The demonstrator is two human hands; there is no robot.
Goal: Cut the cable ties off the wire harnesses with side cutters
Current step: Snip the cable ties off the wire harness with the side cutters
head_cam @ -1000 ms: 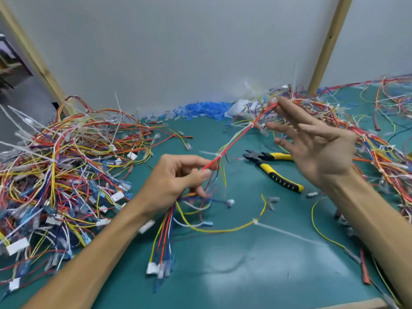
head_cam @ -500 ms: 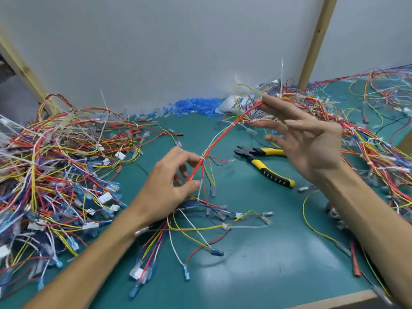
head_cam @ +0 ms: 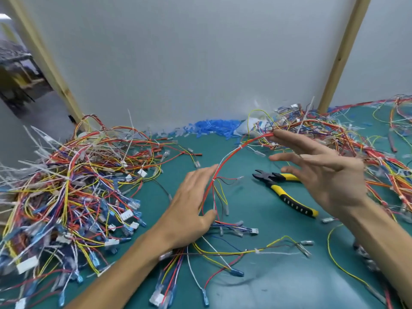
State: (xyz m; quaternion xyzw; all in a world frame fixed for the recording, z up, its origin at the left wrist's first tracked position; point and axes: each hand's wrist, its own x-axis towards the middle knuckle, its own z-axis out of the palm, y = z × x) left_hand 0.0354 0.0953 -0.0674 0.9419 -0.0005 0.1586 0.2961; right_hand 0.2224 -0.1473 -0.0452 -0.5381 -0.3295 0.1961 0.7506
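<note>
A workshop; wire harnesses (head_cam: 66,186) heap a green mat (head_cam: 278,279).

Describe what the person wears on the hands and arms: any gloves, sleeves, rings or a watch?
Nothing is worn. The left hand and right hand are bare, without gloves. The left forearm and right forearm show no sleeve up to the picture's edge. No ring, watch or bracelet is visible.
</note>
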